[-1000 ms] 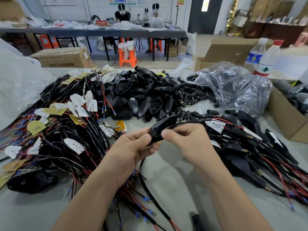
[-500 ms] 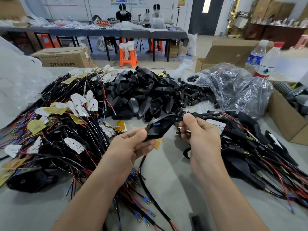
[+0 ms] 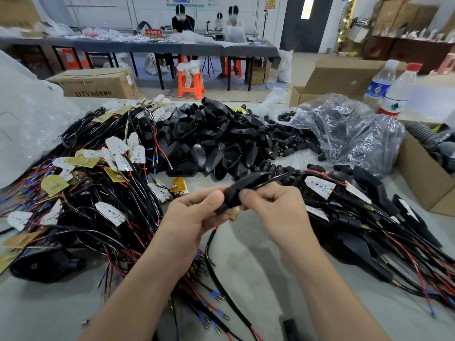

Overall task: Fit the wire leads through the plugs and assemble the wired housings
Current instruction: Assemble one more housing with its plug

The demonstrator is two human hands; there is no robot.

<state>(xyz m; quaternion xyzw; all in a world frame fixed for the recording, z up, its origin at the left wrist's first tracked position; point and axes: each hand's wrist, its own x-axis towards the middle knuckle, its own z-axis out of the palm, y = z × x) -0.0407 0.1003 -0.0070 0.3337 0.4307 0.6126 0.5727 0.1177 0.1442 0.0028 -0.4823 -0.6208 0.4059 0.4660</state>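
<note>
A black plastic housing (image 3: 246, 187) is held over the middle of the table between both hands. My left hand (image 3: 194, 217) grips its lower end with thumb and curled fingers. My right hand (image 3: 275, 210) pinches the housing and its black wire lead (image 3: 278, 179), which runs off to the right. A second black lead (image 3: 214, 262) hangs down from the housing onto the table. Loose wire leads with white and yellow boards (image 3: 98, 183) are heaped on the left. Empty black housings (image 3: 214, 141) are piled behind. Small black plugs (image 3: 288, 143) lie beside them.
Assembled wired housings (image 3: 369, 217) are spread on the right. A crumpled clear bag (image 3: 344, 129), two bottles (image 3: 391, 92) and open cardboard boxes (image 3: 423, 183) stand at the back right. A white bag (image 3: 22, 119) fills the left. People sit at a far table (image 3: 147, 46).
My right hand has come back from the pile on the right to the housing and now pinches it and the lead. My left hand keeps its grip.
</note>
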